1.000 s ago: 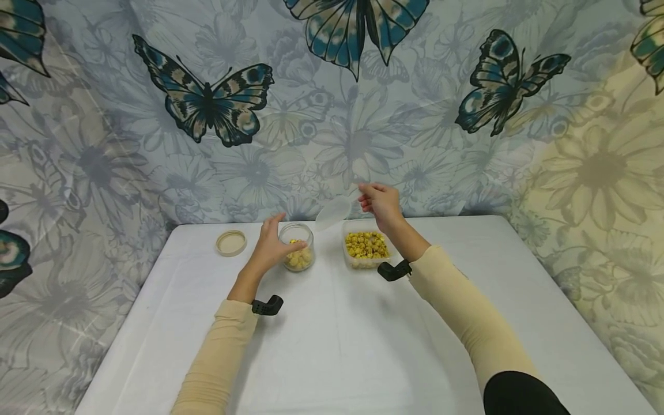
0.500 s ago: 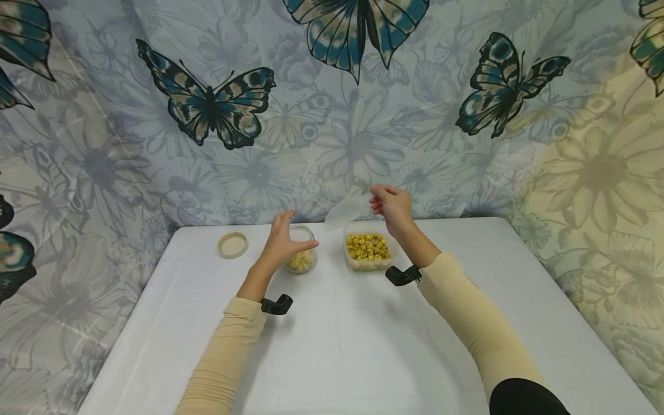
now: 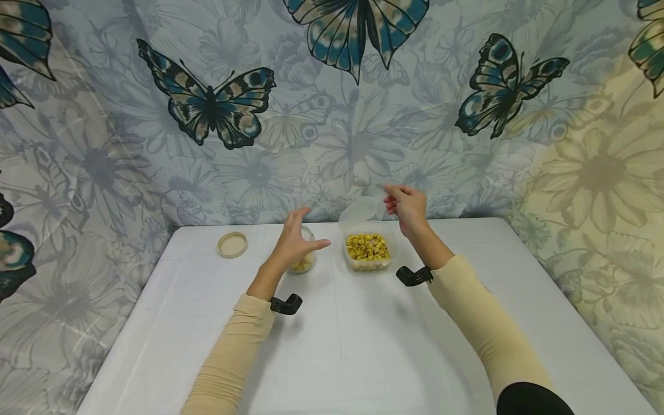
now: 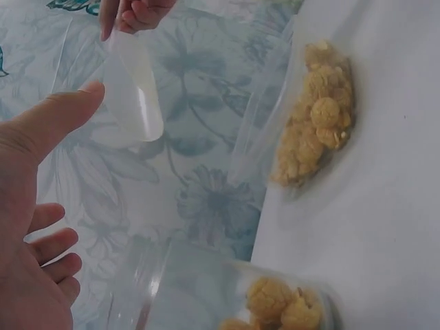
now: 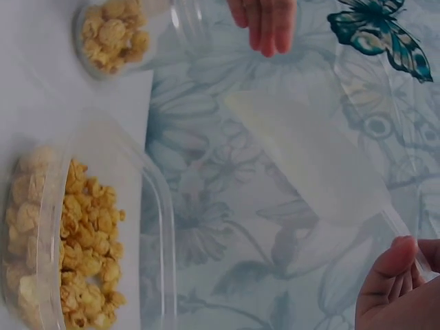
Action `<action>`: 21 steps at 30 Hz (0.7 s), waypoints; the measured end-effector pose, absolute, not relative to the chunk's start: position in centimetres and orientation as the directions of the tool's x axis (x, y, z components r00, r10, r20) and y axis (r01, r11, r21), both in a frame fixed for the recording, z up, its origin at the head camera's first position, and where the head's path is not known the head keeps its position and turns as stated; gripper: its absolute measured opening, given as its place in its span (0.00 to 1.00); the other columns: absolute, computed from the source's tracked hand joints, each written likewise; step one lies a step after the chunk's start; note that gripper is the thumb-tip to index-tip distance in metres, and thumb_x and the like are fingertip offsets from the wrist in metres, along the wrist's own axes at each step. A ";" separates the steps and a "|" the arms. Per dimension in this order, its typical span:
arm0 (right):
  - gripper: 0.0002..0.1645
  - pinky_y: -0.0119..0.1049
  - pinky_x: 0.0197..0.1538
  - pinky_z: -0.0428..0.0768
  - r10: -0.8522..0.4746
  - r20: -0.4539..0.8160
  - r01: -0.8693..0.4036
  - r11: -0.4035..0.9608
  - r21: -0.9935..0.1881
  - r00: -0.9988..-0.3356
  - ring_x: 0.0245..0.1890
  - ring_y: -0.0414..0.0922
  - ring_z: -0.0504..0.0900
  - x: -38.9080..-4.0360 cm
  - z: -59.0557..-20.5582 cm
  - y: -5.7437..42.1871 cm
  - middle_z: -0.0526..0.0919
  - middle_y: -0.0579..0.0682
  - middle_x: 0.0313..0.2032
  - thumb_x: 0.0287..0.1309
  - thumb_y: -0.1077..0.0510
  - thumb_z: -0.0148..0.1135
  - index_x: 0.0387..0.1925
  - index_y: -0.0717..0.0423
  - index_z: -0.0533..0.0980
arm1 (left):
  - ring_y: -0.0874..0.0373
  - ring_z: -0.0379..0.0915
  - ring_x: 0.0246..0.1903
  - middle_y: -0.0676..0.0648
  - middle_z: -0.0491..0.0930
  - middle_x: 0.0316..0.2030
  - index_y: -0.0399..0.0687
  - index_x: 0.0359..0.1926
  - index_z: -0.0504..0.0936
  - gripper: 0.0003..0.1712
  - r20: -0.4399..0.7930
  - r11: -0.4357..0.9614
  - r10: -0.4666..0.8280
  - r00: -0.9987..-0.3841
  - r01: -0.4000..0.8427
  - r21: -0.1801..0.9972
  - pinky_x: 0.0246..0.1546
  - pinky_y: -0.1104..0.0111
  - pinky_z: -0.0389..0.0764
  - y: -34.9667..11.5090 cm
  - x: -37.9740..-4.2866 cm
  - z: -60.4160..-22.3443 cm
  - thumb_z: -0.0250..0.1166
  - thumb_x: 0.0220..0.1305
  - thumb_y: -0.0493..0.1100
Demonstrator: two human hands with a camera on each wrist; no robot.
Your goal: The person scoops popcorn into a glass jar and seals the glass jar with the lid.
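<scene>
My right hand [image 3: 408, 208] pinches the handle of a translucent white scoop [image 5: 316, 161], held above the back rim of a clear plastic tub [image 5: 168, 240]. Yellow popcorn [image 3: 367, 246] fills much of that tub. The scoop's bowl looks bare in the right wrist view. My left hand [image 3: 297, 241] has its thumb spread wide from the fingers and hovers over a clear glass jar [image 4: 199, 278], partly hiding it in the head view. Some popcorn pieces [image 4: 275, 302] lie in the jar's bottom. In the left wrist view, that hand appears apart from the jar.
A round gold-rimmed lid [image 3: 232, 245] lies on the white table [image 3: 332, 346], left of the jar. Directly behind the table's back edge hangs a butterfly-print cloth [image 3: 358, 144]. The jar and tub stand side by side with a small gap.
Both hands have drifted right, and the scoop has moved with the right hand from between jar and tub to over the tub's back. My left hand now covers more of the jar.
</scene>
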State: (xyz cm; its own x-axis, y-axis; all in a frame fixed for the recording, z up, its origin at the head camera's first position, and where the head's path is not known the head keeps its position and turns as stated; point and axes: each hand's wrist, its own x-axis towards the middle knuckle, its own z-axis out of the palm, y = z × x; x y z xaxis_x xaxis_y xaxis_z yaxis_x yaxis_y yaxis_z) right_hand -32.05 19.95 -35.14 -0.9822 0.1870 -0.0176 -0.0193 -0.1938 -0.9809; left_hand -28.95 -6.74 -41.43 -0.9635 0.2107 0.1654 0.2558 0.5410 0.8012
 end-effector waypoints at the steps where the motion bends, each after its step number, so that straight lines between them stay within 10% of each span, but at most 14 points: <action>1: 0.11 0.26 0.19 0.75 0.189 -0.017 -0.019 -0.188 -0.982 -0.982 0.15 0.37 0.74 -32.1 -35.2 20.1 0.79 0.45 0.17 0.63 0.59 0.62 0.40 0.65 0.78 | 0.43 0.49 0.73 0.42 0.53 0.73 0.46 0.74 0.56 0.55 0.165 0.542 0.214 -0.963 0.258 0.800 0.70 0.43 0.59 -6.6 -28.9 -41.4 0.76 0.50 0.55; 21: 0.07 0.25 0.17 0.73 0.267 0.026 -0.045 -0.066 -0.997 -0.963 0.13 0.35 0.73 -32.2 -36.0 22.0 0.78 0.42 0.15 0.62 0.59 0.63 0.28 0.53 0.80 | 0.43 0.52 0.73 0.42 0.55 0.73 0.48 0.72 0.60 0.47 0.190 0.476 0.310 -0.931 0.326 0.817 0.69 0.45 0.61 -3.3 -28.6 -42.7 0.70 0.58 0.57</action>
State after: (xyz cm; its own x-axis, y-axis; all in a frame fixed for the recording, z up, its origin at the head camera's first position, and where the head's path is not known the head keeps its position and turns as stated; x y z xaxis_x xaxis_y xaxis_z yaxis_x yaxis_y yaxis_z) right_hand -32.23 22.02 -35.97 -0.9633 0.2672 0.0256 -0.0448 -0.0658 -0.9968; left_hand -28.61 -3.34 -42.72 -0.9314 0.3103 0.1904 0.3256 0.4758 0.8171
